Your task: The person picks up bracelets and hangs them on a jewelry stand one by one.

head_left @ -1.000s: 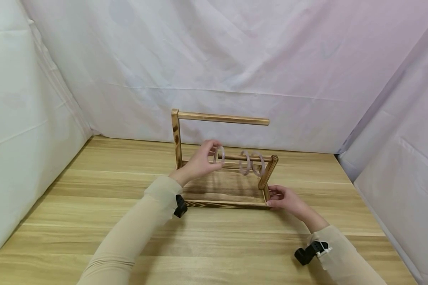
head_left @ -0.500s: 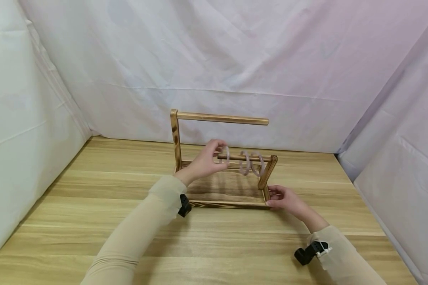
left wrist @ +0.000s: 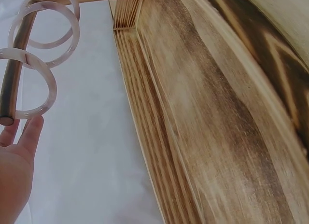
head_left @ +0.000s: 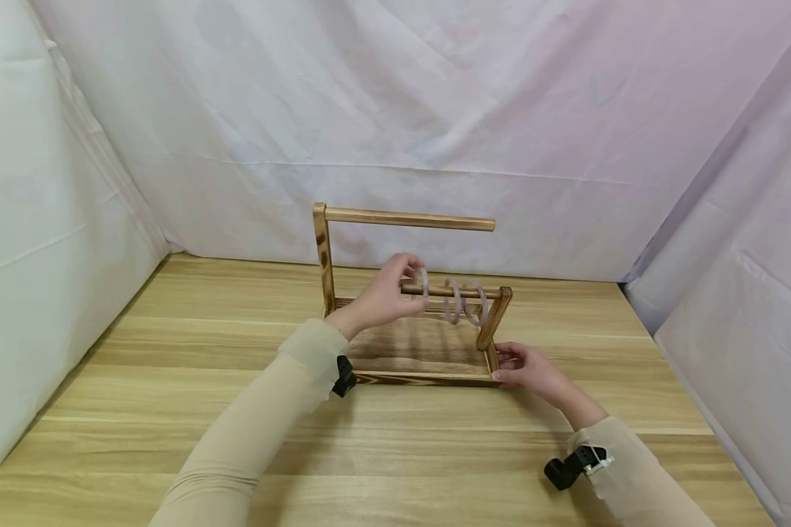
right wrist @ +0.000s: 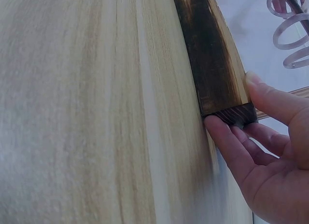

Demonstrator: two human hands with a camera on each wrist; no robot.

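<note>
My left hand (head_left: 389, 293) pinches a pale, translucent bangle (left wrist: 50, 86) by its edge, the thumb low and the fingers above. That bangle encircles the free end of the lower rod (head_left: 436, 291) on a wooden rack. Two similar pale bangles hang farther along, one bangle (head_left: 453, 320) at mid-rod and another bangle (head_left: 485, 307) nearer the post (head_left: 494, 322). My right hand (head_left: 530, 373) grips the front right corner of the rack's base (head_left: 428, 379). In the right wrist view its thumb lies on top of the dark-grained corner (right wrist: 227, 110), fingers against the end and underside.
A taller post (head_left: 324, 256) at the rack's left carries a bare upper rod (head_left: 409, 218) above my left hand. The rack stands on a wood-grain table (head_left: 422, 454). White cloth (head_left: 395, 110) hangs behind and at both sides.
My left hand has moved right, bringing its bangle from the rod's tip to around the rod. The right hand has stayed at the base corner.
</note>
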